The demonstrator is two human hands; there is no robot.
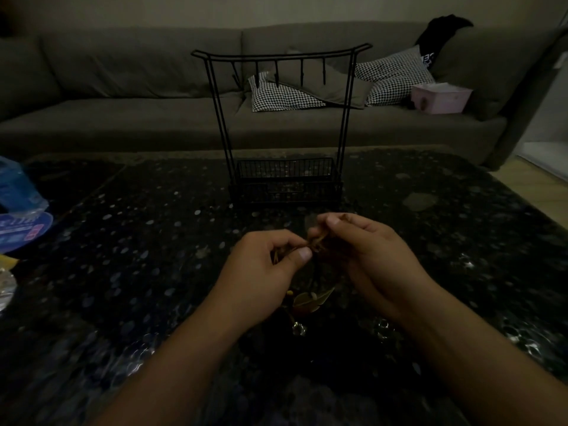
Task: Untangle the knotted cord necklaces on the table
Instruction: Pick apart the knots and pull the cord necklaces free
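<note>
A knot of brown cord necklaces (316,242) is held up over the dark speckled table (138,272), between both hands. My left hand (264,269) pinches the cords at thumb and forefinger from the left. My right hand (365,256) grips the same tangle from the right, fingers curled around it. Dark cords hang down from the knot to a leaf-shaped pendant (310,299) and a small clear bead (298,329) lying on the table below. The room is dim and the strands are hard to tell apart.
A black wire jewellery stand (284,176) with hooks and a basket base stands just beyond my hands. Blue plastic packaging (18,207) lies at the table's left edge. Behind is a grey sofa (123,96) with checked cushions and a pink box (439,98).
</note>
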